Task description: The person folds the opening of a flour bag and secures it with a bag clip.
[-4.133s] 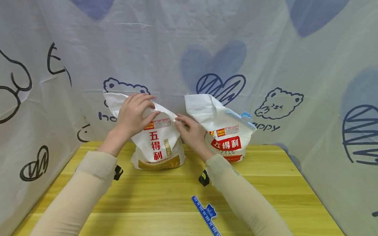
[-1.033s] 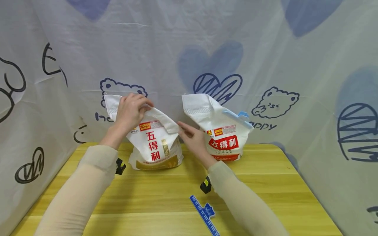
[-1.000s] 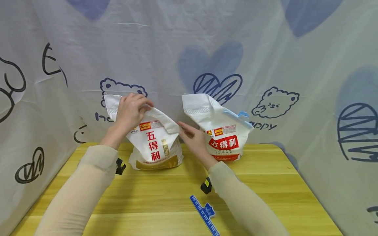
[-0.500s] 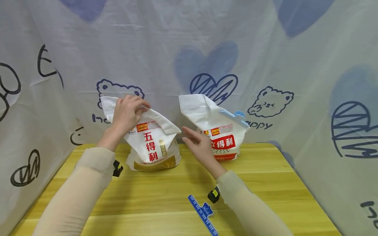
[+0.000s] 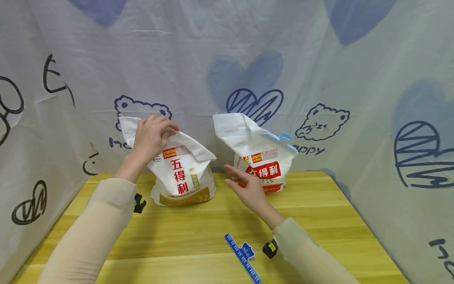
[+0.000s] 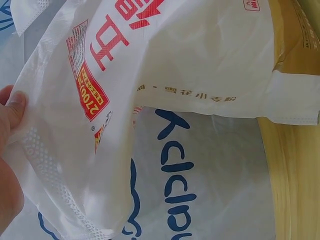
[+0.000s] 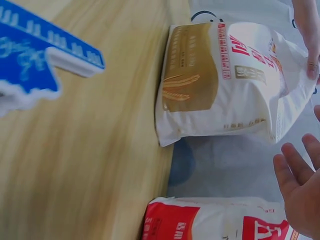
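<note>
A white flour bag (image 5: 182,173) with red lettering and a gold base stands at the back of the table, its top folded over. My left hand (image 5: 151,136) grips that folded top; in the left wrist view the thumb presses on the white cloth (image 6: 75,140). My right hand (image 5: 250,189) is off the bag, in front of the second bag, fingers extended with nothing in them. A blue bag clip (image 5: 244,258) with a crown-like tab lies near the table's front, below my right hand. It also shows in the right wrist view as a blue clip (image 7: 30,55) at upper left.
To the right stands a second flour bag (image 5: 264,157) with a red label, its slanted folded edge held by a light blue clip (image 5: 280,141). Wooden table (image 5: 184,236) ends at a printed cloth backdrop (image 5: 191,71). Black wrist cameras (image 5: 270,248) sit on both wrists.
The bag's top was folded down further. My right hand has let go of the fold's right end and moved right and down, while my left hand keeps its grip.
</note>
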`<state>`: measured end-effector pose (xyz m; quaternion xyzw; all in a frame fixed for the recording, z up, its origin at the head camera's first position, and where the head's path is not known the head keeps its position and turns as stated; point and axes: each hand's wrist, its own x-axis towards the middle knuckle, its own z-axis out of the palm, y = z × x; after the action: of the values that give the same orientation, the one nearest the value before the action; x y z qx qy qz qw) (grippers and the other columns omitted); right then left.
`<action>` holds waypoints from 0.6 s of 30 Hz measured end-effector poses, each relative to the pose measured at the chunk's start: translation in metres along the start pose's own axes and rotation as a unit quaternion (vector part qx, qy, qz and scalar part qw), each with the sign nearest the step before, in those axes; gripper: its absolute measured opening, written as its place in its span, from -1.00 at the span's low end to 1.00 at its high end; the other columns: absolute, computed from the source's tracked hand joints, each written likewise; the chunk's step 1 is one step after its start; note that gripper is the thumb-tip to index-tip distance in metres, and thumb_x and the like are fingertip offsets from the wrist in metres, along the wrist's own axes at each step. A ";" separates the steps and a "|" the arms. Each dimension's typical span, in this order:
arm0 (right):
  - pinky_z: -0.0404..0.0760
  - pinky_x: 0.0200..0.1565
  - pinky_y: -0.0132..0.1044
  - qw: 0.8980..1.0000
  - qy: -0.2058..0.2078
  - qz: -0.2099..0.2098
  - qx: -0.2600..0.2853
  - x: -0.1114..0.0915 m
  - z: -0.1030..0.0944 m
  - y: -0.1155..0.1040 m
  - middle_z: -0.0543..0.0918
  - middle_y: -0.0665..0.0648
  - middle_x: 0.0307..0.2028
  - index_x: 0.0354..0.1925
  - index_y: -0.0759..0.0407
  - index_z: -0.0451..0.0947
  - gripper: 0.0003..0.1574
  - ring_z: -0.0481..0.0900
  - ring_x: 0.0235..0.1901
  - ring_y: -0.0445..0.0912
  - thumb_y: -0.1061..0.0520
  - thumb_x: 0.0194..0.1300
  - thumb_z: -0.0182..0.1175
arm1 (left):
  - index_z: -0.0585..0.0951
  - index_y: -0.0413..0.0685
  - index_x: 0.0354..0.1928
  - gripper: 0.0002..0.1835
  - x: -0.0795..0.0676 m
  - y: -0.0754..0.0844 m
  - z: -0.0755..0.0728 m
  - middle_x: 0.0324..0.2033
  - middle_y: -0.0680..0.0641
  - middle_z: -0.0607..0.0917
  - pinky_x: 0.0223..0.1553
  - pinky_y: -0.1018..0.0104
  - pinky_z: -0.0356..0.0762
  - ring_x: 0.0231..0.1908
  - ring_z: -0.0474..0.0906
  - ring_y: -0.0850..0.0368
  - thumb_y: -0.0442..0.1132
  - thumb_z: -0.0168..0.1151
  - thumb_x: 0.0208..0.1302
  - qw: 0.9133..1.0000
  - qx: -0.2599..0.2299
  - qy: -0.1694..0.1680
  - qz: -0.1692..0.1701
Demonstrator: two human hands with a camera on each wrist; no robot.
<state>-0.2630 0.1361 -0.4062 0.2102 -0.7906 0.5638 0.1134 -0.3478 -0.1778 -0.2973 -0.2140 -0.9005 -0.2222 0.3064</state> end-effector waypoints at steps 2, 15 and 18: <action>0.66 0.19 -0.03 1.000 -0.008 0.005 -0.004 -0.004 -0.003 0.001 0.66 0.09 0.27 0.35 0.06 0.58 -0.45 0.64 0.23 0.11 0.15 0.43 0.35 | 0.75 -0.01 -0.13 -0.86 0.000 0.000 0.000 -0.14 -0.05 0.75 0.27 -0.20 0.29 0.04 0.52 -0.11 -0.37 0.35 0.35 1.000 0.000 0.001 -0.001; 0.62 0.23 0.06 0.997 -0.057 0.016 -0.049 -0.035 -0.017 0.012 0.65 0.18 0.27 0.37 0.15 0.55 -0.39 0.66 0.19 0.11 0.16 0.41 0.37 | 0.76 0.00 -0.13 -0.85 -0.002 -0.002 0.001 -0.13 -0.06 0.75 0.27 -0.20 0.29 0.05 0.52 -0.11 -0.39 0.37 0.34 1.000 -0.007 0.008 0.004; 0.62 0.24 0.05 0.995 -0.080 0.023 -0.056 -0.044 -0.020 0.017 0.64 0.20 0.28 0.38 0.13 0.54 -0.39 0.67 0.18 0.13 0.16 0.41 0.36 | 0.76 0.00 -0.14 -0.85 -0.003 -0.002 0.002 -0.13 -0.06 0.75 0.28 -0.22 0.28 0.05 0.52 -0.11 -0.38 0.37 0.34 1.000 -0.007 0.006 0.005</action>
<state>-0.2326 0.1688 -0.4323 0.2300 -0.8320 0.5025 0.0487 -0.3475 -0.1791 -0.3008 -0.2189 -0.8960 -0.2279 0.3118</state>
